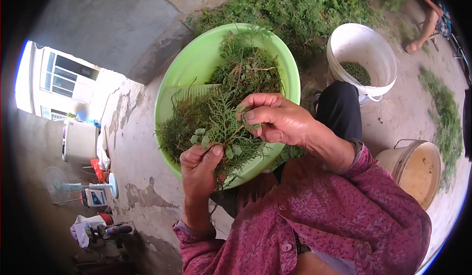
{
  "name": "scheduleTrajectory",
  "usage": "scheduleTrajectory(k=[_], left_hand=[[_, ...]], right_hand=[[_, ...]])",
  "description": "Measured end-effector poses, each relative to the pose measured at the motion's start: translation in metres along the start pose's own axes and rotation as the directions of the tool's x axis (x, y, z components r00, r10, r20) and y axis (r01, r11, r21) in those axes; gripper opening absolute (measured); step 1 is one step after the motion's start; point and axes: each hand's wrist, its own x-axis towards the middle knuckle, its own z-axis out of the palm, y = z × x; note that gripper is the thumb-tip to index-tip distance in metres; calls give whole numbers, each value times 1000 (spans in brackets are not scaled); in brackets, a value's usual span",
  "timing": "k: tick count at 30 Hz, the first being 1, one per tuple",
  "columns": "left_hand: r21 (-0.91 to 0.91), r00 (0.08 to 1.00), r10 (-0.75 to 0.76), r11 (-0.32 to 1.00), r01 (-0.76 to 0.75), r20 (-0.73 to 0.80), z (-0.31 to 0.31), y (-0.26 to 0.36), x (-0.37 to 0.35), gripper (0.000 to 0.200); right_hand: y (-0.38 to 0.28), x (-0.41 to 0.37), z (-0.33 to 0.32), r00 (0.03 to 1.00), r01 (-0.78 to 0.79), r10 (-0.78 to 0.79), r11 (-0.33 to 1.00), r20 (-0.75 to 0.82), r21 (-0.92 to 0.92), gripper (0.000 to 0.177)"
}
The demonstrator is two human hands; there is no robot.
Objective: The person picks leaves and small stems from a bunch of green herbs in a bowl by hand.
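Note:
A light-green plastic basin (169, 98) rests by my lap, heaped with feathery cypress-like sprigs (246, 71). Low over its near side, my left hand (199, 166) is closed, thumb against fingers, on a cypress sprig (223, 112) that bears small pale-green cones (200, 137). My right hand (280, 120) pinches at the same sprig from the right, thumb and index finger together. Whatever small piece lies between those fingertips is mostly covered. Ridges like a washboard show on the basin's inner left wall.
Right of the basin stands a white bucket (386, 61) with small green pieces at its bottom. Another bucket (418, 171) lies tipped nearby. A large pile of greenery (305, 9) spreads behind. Another person's leg (427, 29) shows at top right. A fan (73, 186) is at left.

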Motion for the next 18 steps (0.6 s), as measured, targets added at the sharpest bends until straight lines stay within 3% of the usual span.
scheduleTrajectory(k=[1, 3, 4, 6, 7, 8, 10, 12, 15, 17, 18], left_hand=[[1, 1000, -1, 1000, 1, -1, -3, 4, -2, 14], [-106, 973, -168, 983, 153, -157, -7, 16, -7, 15], [-105, 973, -167, 983, 152, -158, -7, 18, -5, 15], [-93, 981, -103, 992, 88, -167, -8, 22, -3, 7], [32, 993, -88, 995, 90, -74, -9, 25, -2, 8], [31, 993, -88, 995, 91, -84, -8, 24, 1, 8], [131, 991, -128, 984, 121, 49, -6, 20, 7, 10], [118, 990, -120, 987, 111, 75, -6, 20, 8, 11], [156, 980, -131, 982, 107, 148, -7, 20, 6, 14], [176, 948, -3, 983, -56, 319, -5, 22, 6, 16], [174, 947, -2, 983, -57, 322, -4, 24, 7, 16]], right_hand=[[-3, 0, -3, 999, -52, 52, 992, 3, 113, 15], [-13, 2, -33, 992, 120, -127, 951, 7, 285, 15], [-22, 2, -43, 979, 185, -205, 909, 16, 373, 15], [-29, -1, -39, 985, 140, -167, 912, 37, 384, 15], [-31, -2, -34, 990, 96, -130, 914, 59, 394, 15], [-30, -2, -29, 990, 87, -123, 915, 66, 394, 15], [-25, 0, -18, 999, 36, -28, 973, -37, 229, 21], [-18, 6, -33, 1000, 21, -21, 974, -2, 228, 22], [-19, 11, -41, 992, 119, -112, 981, -53, 150, 13], [-17, 15, -38, 995, 92, -89, 993, -49, 70, 14], [-15, 17, -34, 997, 65, -66, 998, -44, -11, 15]])
